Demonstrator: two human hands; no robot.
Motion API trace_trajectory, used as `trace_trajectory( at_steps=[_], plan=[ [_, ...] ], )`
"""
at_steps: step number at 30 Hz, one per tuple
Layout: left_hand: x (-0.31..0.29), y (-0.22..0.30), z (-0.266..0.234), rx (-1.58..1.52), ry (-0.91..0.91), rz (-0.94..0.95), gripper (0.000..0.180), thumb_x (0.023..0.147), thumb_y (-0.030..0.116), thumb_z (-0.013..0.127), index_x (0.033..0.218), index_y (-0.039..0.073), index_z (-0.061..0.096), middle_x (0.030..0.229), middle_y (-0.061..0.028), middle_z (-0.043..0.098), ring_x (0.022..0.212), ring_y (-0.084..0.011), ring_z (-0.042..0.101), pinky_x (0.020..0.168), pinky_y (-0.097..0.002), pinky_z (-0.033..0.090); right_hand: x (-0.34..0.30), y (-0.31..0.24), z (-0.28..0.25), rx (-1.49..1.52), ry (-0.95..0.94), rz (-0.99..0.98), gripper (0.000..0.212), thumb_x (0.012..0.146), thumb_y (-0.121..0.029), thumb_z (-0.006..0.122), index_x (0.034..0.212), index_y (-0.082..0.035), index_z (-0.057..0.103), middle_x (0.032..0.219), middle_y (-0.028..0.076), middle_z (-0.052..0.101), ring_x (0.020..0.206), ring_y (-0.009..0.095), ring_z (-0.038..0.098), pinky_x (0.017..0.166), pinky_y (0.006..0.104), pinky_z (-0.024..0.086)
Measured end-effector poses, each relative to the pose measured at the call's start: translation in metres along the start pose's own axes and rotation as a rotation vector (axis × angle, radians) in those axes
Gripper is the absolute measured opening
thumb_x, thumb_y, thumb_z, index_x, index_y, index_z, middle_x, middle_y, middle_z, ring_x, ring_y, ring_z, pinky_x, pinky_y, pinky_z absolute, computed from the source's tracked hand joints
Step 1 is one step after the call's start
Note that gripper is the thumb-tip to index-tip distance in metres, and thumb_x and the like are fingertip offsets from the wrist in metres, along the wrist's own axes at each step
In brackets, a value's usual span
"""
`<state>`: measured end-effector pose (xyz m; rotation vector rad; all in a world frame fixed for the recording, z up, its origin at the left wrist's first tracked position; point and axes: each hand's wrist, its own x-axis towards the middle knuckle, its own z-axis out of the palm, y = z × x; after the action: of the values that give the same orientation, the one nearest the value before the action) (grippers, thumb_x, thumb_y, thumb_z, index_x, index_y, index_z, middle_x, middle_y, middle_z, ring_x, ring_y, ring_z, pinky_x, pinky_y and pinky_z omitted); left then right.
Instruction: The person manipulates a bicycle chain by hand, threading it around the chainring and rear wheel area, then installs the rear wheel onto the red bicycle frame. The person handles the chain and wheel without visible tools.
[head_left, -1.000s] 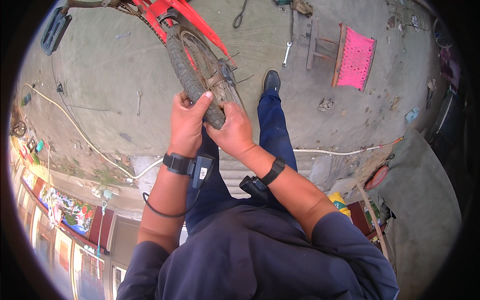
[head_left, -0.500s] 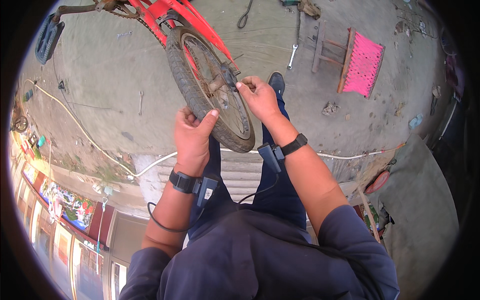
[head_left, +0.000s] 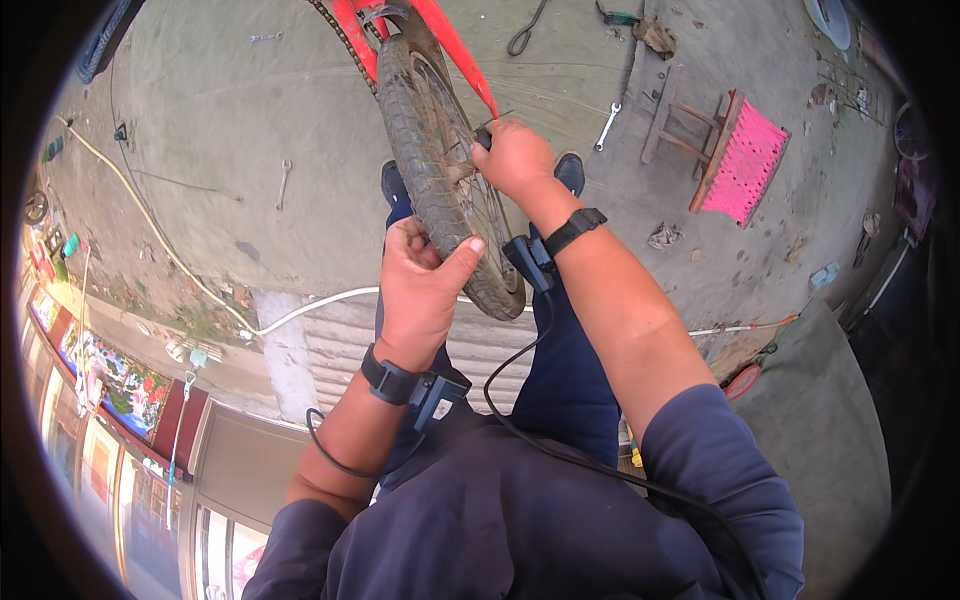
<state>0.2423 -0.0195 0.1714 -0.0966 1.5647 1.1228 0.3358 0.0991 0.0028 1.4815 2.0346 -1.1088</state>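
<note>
A bicycle wheel [head_left: 415, 150] with a worn, dusty tyre stands between my legs, at the end of a red bicycle frame [head_left: 452, 45]. My left hand [head_left: 415, 290] grips the near part of the tyre, thumb across the tread and fingers curled at its left side. At the hub's right side, my right hand [head_left: 518, 160] is closed around a dark part [head_left: 483, 138] by the axle end. Its fingertips and most of that part are hidden behind the hand. A chain [head_left: 340, 40] runs along the frame's left side.
Wrenches lie on the ground: one [head_left: 608, 127] at right, one [head_left: 284, 185] at left, a smaller one [head_left: 267, 37] farther off. A wooden stool with a pink woven seat [head_left: 745, 160] lies at right. A pale hose [head_left: 170, 255] crosses the ground. A pedal [head_left: 105, 40] is far left.
The wheel and frame sit farther right in view, the wheel more upright. My right hand has gone from a fingertip pinch to a fuller hold at the hub. My left hand stays on the tyre.
</note>
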Motion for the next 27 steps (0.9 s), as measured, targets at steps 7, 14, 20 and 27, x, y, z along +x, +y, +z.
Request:
trace_trajectory(
  at_steps=[7,14,20,27],
  plan=[
    [0.003,0.005,-0.001,0.003,0.003,-0.017,0.049,0.088,-0.003,0.074,0.127,-0.004,0.044,0.12,-0.013,0.06,0.108,-0.0162,0.062,0.095,-0.0309,0.052,-0.032,0.008,0.015,0.089,0.175,-0.049,0.03,0.083,-0.026,0.071,0.102,-0.004,0.066,0.104,0.018,0.066,0.094,0.038,0.067,0.081,0.0471,0.055],
    [0.003,0.006,0.002,0.018,0.0,-0.005,0.049,0.087,-0.003,0.074,0.126,-0.005,0.044,0.12,-0.014,0.061,0.108,-0.0166,0.063,0.094,-0.0306,0.053,-0.05,0.015,0.029,0.226,0.258,-0.035,0.036,0.081,-0.019,0.074,0.111,-0.004,0.061,0.108,0.018,0.063,0.098,0.038,0.066,0.083,0.0457,0.055],
    [0.002,0.005,0.005,0.022,-0.017,-0.009,0.049,0.087,-0.002,0.076,0.124,-0.005,0.043,0.118,-0.0136,0.061,0.106,-0.0163,0.064,0.093,-0.0304,0.054,-0.048,0.015,0.025,0.269,0.178,0.025,0.044,0.082,-0.021,0.075,0.118,-0.003,0.059,0.114,0.019,0.063,0.102,0.038,0.066,0.087,0.0451,0.054],
    [0.0,0.005,0.003,0.012,-0.034,-0.011,0.049,0.087,-0.002,0.076,0.123,-0.004,0.043,0.117,-0.0132,0.062,0.106,-0.016,0.064,0.093,-0.0304,0.054,-0.043,0.014,0.02,0.255,0.133,-0.017,0.052,0.084,-0.023,0.076,0.127,-0.003,0.057,0.118,0.02,0.062,0.105,0.039,0.064,0.089,0.0442,0.054]
  ],
)
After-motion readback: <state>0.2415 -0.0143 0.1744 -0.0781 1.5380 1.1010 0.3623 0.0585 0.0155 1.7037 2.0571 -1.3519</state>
